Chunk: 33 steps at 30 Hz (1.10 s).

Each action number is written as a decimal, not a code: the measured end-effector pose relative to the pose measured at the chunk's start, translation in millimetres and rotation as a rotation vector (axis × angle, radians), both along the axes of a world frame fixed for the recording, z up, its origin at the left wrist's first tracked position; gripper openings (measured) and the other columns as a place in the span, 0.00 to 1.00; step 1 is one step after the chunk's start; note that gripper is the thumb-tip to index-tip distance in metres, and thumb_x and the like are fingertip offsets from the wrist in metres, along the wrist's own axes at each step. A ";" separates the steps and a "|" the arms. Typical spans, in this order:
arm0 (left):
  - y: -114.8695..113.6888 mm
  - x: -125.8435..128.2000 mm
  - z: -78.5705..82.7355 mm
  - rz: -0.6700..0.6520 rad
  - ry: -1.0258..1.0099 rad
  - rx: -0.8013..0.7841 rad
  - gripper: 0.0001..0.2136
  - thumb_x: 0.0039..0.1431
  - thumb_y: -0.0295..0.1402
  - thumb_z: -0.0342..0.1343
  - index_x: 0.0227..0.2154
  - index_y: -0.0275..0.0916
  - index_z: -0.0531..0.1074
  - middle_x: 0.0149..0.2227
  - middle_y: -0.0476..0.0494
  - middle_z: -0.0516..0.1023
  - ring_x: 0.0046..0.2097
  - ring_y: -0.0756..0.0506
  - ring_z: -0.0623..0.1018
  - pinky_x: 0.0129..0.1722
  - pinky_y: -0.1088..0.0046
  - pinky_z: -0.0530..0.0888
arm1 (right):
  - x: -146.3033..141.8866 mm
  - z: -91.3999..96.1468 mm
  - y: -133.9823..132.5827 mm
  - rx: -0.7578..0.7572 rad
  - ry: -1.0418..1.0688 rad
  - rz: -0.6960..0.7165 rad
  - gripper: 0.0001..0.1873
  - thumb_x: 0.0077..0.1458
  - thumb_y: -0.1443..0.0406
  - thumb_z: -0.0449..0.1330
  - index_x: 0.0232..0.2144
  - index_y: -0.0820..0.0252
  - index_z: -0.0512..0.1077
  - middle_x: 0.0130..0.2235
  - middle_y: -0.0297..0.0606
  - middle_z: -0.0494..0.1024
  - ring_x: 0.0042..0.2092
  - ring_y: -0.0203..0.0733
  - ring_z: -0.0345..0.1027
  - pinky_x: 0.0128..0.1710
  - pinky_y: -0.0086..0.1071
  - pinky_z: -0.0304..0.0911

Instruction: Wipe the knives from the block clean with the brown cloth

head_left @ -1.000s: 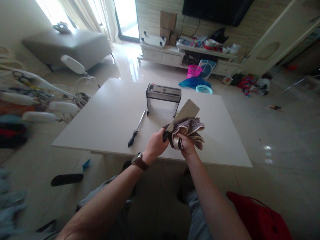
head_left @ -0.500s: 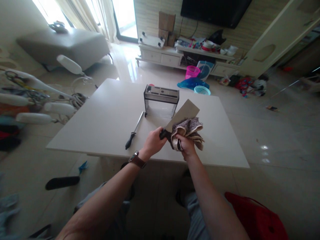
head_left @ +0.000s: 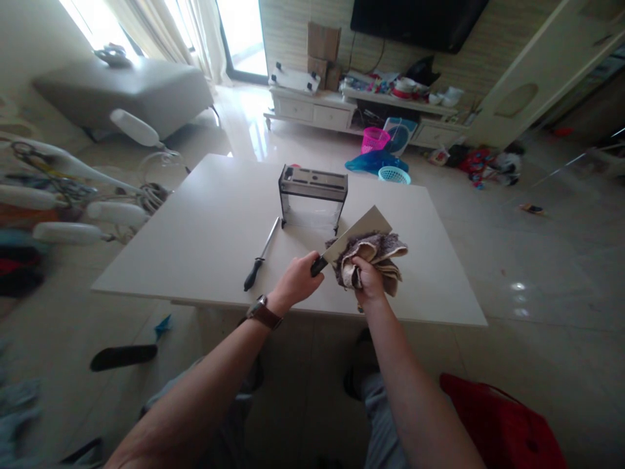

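My left hand is wrapped round the black handle of a cleaver, whose broad blade points up and to the right above the table. A bunched brown and cream cloth is gripped in my right hand. The cloth lies against the lower part of the blade and hides some of it. Left of the cleaver, a honing steel with a black handle rests on the white table. Behind the blade stands a knife block with a slotted top and clear sides.
A small red thing peeks out behind the knife block. Past the table's far edge are a pink basket, a blue bag and a light-blue basket. White padded arms with cables stand at the left. A red bag lies lower right.
My right hand and the cloth have moved slightly right along the blade. The cleaver has tilted a little lower, and more of its handle shows.
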State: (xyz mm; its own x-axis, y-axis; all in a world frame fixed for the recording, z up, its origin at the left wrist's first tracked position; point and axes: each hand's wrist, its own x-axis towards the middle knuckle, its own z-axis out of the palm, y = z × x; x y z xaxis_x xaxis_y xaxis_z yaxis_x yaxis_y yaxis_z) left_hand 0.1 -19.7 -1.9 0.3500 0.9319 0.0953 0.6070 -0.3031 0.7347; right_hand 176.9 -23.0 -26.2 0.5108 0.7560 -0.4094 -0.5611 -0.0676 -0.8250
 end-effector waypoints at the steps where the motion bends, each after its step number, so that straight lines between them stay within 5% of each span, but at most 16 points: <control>1: -1.3 0.4 -0.4 0.004 0.004 0.001 0.04 0.51 0.28 0.54 0.29 0.42 0.64 0.24 0.52 0.64 0.27 0.49 0.61 0.29 0.70 0.54 | -2.6 -0.4 -0.1 -0.008 0.010 0.002 0.14 0.34 0.71 0.69 0.29 0.61 0.78 0.31 0.30 0.84 0.33 0.38 0.79 0.33 0.27 0.76; 18: -0.6 -10.7 -2.4 0.001 -0.006 -0.028 0.03 0.51 0.28 0.53 0.28 0.41 0.65 0.22 0.54 0.63 0.25 0.50 0.59 0.28 0.72 0.55 | -16.2 -7.1 0.6 -0.041 -0.051 -0.029 0.14 0.35 0.69 0.69 0.31 0.61 0.78 0.32 0.32 0.83 0.35 0.40 0.79 0.34 0.28 0.75; 33: 14.1 -43.1 15.6 -0.195 -0.007 -0.138 0.04 0.47 0.27 0.54 0.28 0.38 0.72 0.21 0.53 0.67 0.22 0.53 0.64 0.23 0.76 0.59 | 36.5 2.5 9.9 0.025 0.023 -0.160 0.12 0.37 0.72 0.65 0.30 0.60 0.73 0.29 0.28 0.80 0.30 0.34 0.76 0.32 0.25 0.75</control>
State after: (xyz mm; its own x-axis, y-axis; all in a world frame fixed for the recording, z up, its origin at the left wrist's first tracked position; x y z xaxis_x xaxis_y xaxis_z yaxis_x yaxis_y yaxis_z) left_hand -43.0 -5.6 13.6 0.5245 0.8510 -0.0247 0.5411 -0.3108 0.7815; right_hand 213.4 -13.1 -23.7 0.6164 0.6755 -0.4046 -0.5819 0.0446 -0.8120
